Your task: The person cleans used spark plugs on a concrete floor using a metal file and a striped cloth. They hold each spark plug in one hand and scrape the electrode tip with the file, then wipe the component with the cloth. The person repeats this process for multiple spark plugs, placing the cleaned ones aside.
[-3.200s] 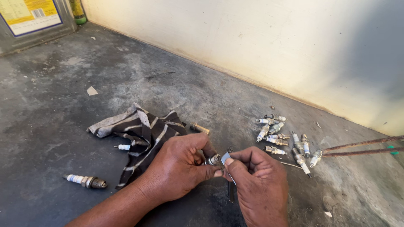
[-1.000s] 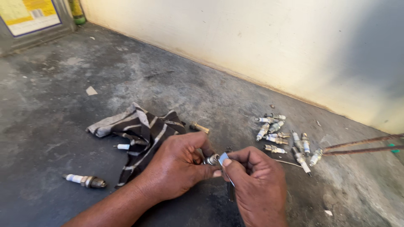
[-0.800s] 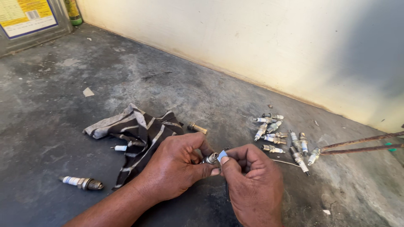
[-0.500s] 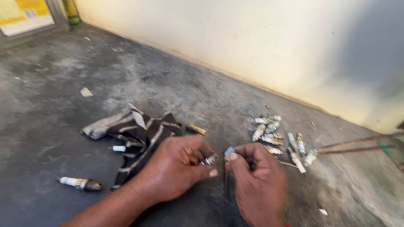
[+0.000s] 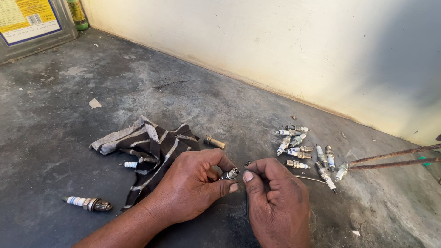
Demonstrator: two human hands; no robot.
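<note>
1. At far left, on the concrete floor [image 5: 55,151], one loose plug [image 5: 87,203] lies by itself, and another [image 5: 129,164] pokes out from under the striped rag [image 5: 147,147].
2. Left hand [image 5: 193,183] is clamped on a spark plug [image 5: 230,174], holding it just above the floor with the tip toward the other hand.
3. Right hand [image 5: 275,202] is pinched together around a thin dark tool whose point meets the plug's tip (the tool is mostly hidden).
4. My guess is the electrode end is being scraped or picked; turning the plug steadily would come next.
5. Further right, a pile [image 5: 308,151] of plugs waits near two rusty rods [image 5: 395,158].
</note>
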